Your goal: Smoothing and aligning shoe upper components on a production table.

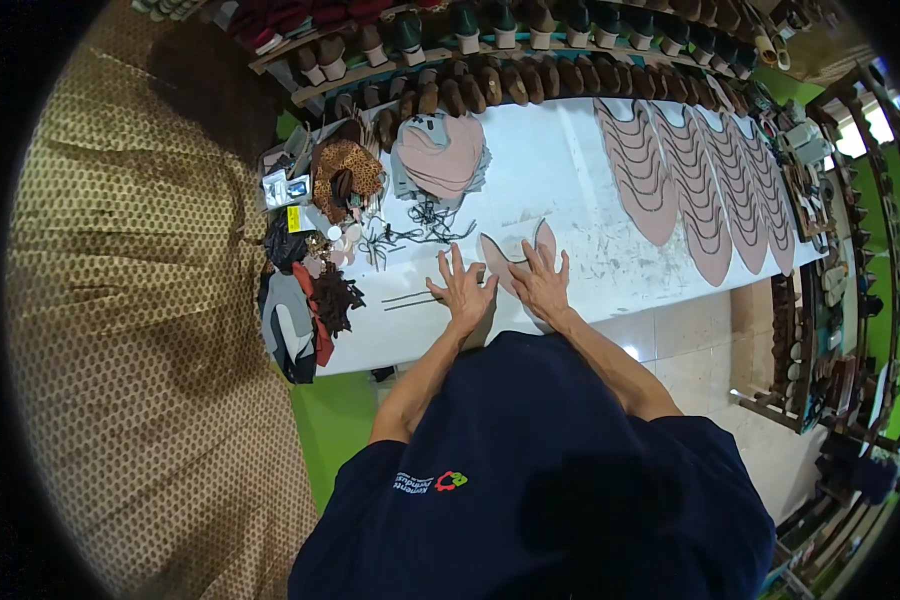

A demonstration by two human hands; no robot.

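A pink, U-shaped shoe upper piece [545, 238] with a dark inner edge lies on the white table in front of me. My right hand [542, 287] presses on it, fingers spread. Just to its left, my left hand [460, 290] has its fingers apart, the palm low over the table by the piece's left side; the contact beneath is hidden. Two thin dark strips [410, 299] lie left of that hand. Farther off are a tangle of dark strips [432, 222] and a stack of pink and grey upper pieces [444, 160].
Overlapping rows of pink upper pieces [705, 240] cover the table's right part. Leopard-print material [348, 170] and scraps crowd the left end, with grey and red pieces [290, 305] nearer me. Shelves of shoes [515, 80] line the back. A patterned curtain [150, 330] hangs left.
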